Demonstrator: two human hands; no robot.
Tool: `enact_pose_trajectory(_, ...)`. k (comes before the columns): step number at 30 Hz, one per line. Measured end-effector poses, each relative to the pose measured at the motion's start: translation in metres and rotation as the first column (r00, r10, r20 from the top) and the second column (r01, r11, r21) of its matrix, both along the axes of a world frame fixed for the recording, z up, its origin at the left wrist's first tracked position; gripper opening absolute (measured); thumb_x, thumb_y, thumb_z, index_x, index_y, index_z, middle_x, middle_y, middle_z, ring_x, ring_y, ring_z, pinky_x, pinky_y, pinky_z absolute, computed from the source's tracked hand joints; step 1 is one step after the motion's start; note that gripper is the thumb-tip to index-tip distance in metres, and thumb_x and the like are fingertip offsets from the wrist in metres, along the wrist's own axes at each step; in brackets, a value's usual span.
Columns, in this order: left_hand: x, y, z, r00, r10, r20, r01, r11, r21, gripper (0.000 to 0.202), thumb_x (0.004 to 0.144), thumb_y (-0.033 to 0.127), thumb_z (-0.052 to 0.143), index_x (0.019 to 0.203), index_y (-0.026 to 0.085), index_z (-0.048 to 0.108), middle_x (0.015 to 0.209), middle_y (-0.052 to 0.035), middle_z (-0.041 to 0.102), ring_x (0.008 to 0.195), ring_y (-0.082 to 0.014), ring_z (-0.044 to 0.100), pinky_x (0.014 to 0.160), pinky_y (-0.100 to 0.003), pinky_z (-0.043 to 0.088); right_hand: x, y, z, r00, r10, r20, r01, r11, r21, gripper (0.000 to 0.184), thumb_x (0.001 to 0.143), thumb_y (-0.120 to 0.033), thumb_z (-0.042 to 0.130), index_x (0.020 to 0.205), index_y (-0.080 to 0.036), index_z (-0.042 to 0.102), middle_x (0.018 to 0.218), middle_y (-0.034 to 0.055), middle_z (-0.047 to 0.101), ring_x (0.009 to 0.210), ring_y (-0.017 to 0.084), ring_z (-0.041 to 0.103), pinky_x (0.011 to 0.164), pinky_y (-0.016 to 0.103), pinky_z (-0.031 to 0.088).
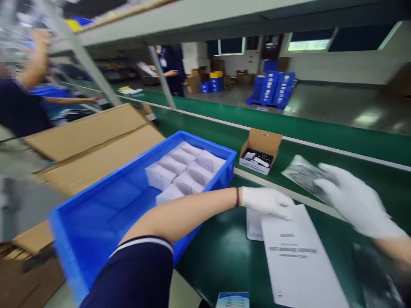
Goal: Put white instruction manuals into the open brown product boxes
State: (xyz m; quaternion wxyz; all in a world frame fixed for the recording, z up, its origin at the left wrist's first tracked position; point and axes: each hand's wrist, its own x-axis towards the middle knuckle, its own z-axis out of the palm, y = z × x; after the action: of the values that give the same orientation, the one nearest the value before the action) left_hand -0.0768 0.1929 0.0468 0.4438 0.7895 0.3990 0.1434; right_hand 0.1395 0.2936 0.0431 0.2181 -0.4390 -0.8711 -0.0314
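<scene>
My left hand (268,202), in a white glove, pinches the top edge of a white printed paper sheet (300,261). Beneath that hand a stack of white papers (254,226) shows in part on the green table. To the right, my right hand (356,201), also gloved in white, grips a clear plastic bag (306,173) between thumb and fingers; its contents are blurred. Just beyond my hands stands a small open carton (260,160) with black and white items inside.
A blue bin (105,214) at left holds several white boxes (186,171). Cardboard flaps (96,132) rise behind it. Dark plastic packaging (375,273) lies at lower right, a blue-and-white card (233,299) at the front. Two people work beyond the shelf posts.
</scene>
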Motion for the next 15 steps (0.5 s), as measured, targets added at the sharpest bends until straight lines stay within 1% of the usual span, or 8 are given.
enact_pose_trajectory(1, 0.002, 0.0, -0.002, 0.998, -0.051, -0.031, 0.05, 0.999, -0.022, 0.023, 0.091, 0.039, 0.053, 0.088, 0.016, 0.058, 0.095, -0.0002, 0.06, 0.088, -0.0168, 0.056, 0.08, -0.026, 0.041, -0.008, 0.003, 0.002, 0.999, 0.035, 0.027, -0.033, 0.998, -0.052, 0.036, 0.098, -0.031, 0.043, 0.132, -0.024, 0.053, 0.132, 0.0084, 0.056, 0.113, 0.028, 0.055, 0.091, 0.04, 0.051)
enact_pose_trajectory(2, 0.003, 0.0, -0.005, 0.995, -0.085, -0.052, 0.082, 0.995, -0.047, 0.024, 0.091, 0.039, 0.053, 0.086, 0.017, 0.058, 0.093, -0.0003, 0.06, 0.086, -0.0165, 0.056, 0.077, -0.026, 0.041, -0.021, 0.01, 0.004, 0.992, 0.101, 0.077, -0.096, 0.993, -0.068, 0.036, 0.098, -0.029, 0.042, 0.132, -0.022, 0.053, 0.133, 0.0082, 0.054, 0.115, 0.029, 0.054, 0.092, 0.041, 0.05)
enact_pose_trajectory(4, 0.004, 0.0, -0.007, 0.991, -0.117, -0.066, 0.111, 0.99, -0.091, 0.024, 0.091, 0.04, 0.053, 0.084, 0.018, 0.058, 0.091, 0.0, 0.06, 0.083, -0.0158, 0.056, 0.074, -0.025, 0.041, -0.057, 0.031, 0.006, 0.965, 0.17, 0.201, -0.166, 0.985, -0.038, 0.037, 0.096, -0.023, 0.042, 0.132, -0.022, 0.052, 0.126, 0.0102, 0.058, 0.103, 0.03, 0.059, 0.082, 0.041, 0.052)
enact_pose_trajectory(6, 0.003, 0.001, -0.008, 0.993, -0.102, -0.062, 0.093, 0.987, -0.132, 0.021, 0.09, 0.038, 0.054, 0.086, 0.018, 0.058, 0.09, 0.0006, 0.061, 0.082, -0.015, 0.056, 0.072, -0.024, 0.041, -0.096, 0.057, 0.004, 0.933, 0.176, 0.313, -0.171, 0.984, -0.041, 0.036, 0.095, -0.019, 0.044, 0.129, -0.022, 0.055, 0.115, 0.0121, 0.061, 0.093, 0.031, 0.061, 0.073, 0.04, 0.052)
enact_pose_trajectory(8, 0.0, 0.002, -0.007, 0.996, -0.068, -0.065, 0.057, 0.986, -0.154, 0.02, 0.089, 0.038, 0.055, 0.088, 0.018, 0.059, 0.089, 0.0007, 0.061, 0.08, -0.0145, 0.057, 0.07, -0.023, 0.041, -0.128, 0.08, -0.002, 0.923, 0.172, 0.344, -0.145, 0.984, -0.104, 0.035, 0.095, -0.018, 0.044, 0.128, -0.021, 0.055, 0.113, 0.0137, 0.06, 0.094, 0.031, 0.06, 0.075, 0.038, 0.05)
enact_pose_trajectory(11, -0.007, 0.007, -0.005, 0.996, -0.024, -0.086, 0.01, 0.987, -0.158, 0.02, 0.088, 0.037, 0.056, 0.085, 0.018, 0.059, 0.084, 0.0008, 0.061, 0.076, -0.0139, 0.055, 0.066, -0.022, 0.04, -0.156, 0.105, -0.023, 0.923, 0.175, 0.344, -0.104, 0.971, -0.214, 0.032, 0.097, -0.018, 0.042, 0.126, -0.019, 0.056, 0.115, 0.0132, 0.06, 0.098, 0.028, 0.058, 0.081, 0.035, 0.047)
enact_pose_trajectory(13, -0.012, 0.01, -0.005, 0.997, 0.0, -0.082, -0.012, 0.989, -0.149, 0.019, 0.087, 0.036, 0.055, 0.083, 0.018, 0.059, 0.082, 0.0008, 0.061, 0.073, -0.0133, 0.054, 0.063, -0.021, 0.039, -0.163, 0.114, -0.042, 0.912, 0.187, 0.365, -0.094, 0.962, -0.257, 0.029, 0.1, -0.022, 0.042, 0.122, -0.019, 0.06, 0.113, 0.0115, 0.062, 0.097, 0.026, 0.058, 0.081, 0.033, 0.045)
enact_pose_trajectory(15, -0.016, 0.013, -0.005, 0.997, 0.041, -0.071, -0.051, 0.989, -0.141, 0.021, 0.087, 0.037, 0.054, 0.083, 0.017, 0.06, 0.081, 0.0002, 0.061, 0.072, -0.0134, 0.054, 0.062, -0.02, 0.038, -0.163, 0.12, -0.06, 0.899, 0.188, 0.395, -0.079, 0.958, -0.275, 0.027, 0.1, -0.026, 0.044, 0.118, -0.02, 0.064, 0.111, 0.0123, 0.062, 0.098, 0.028, 0.057, 0.082, 0.035, 0.044)
